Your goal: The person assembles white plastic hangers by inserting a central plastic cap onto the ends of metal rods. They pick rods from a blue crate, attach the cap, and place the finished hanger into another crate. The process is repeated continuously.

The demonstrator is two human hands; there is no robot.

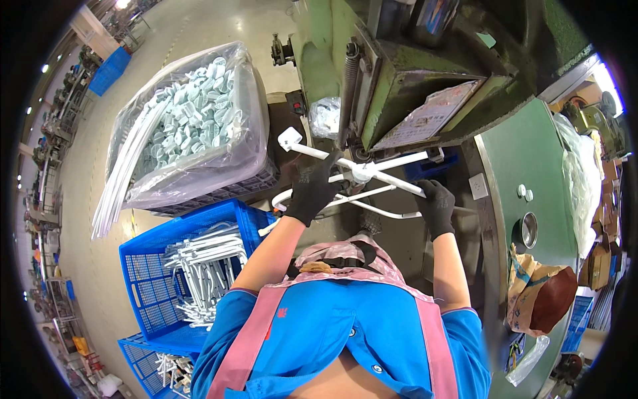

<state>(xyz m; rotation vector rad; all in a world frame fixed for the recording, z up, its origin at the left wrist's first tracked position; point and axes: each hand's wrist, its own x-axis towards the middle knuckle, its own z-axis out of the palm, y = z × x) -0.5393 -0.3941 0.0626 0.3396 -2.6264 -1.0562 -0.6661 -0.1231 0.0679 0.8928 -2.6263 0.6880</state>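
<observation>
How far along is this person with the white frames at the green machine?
Done: unclear; white frames fill the blue crate, finished or not. In hand: left hand and right hand hold a white tube frame at the green press. Left: bagged pale plastic caps.

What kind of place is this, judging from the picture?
Probably a factory floor: a green press machine, blue crates of white tube parts, and a bagged bin of small pale parts.
</observation>
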